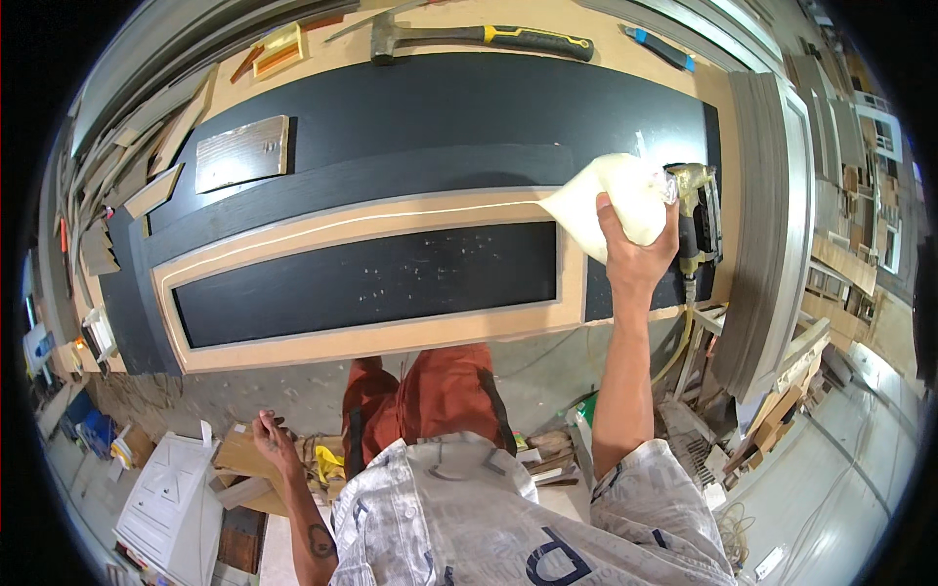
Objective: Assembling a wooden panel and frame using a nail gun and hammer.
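Observation:
My right hand (640, 249) is wrapped round a plump bag of cream-white glue (596, 200). The bag's pointed tip touches down at the right end of a thin white glue line (371, 213). This line runs along the far strip of a light-brown rectangular frame (469, 320), which surrounds a black inner panel (322, 288). My left hand (275, 435) hangs low at my side, off the bench, with its fingers loosely bent and apart and nothing visible in it. Close beyond the bag lies a nail gun (692, 210) with a yellow hose.
A small wood-grain board (242, 154) rests on the black panel (430, 107). Along the far edge lie a hammer (489, 37) and a blue utility knife (657, 47). Stacked grey strips (757, 225) stand at the right; wood offcuts (147, 122) crowd the left.

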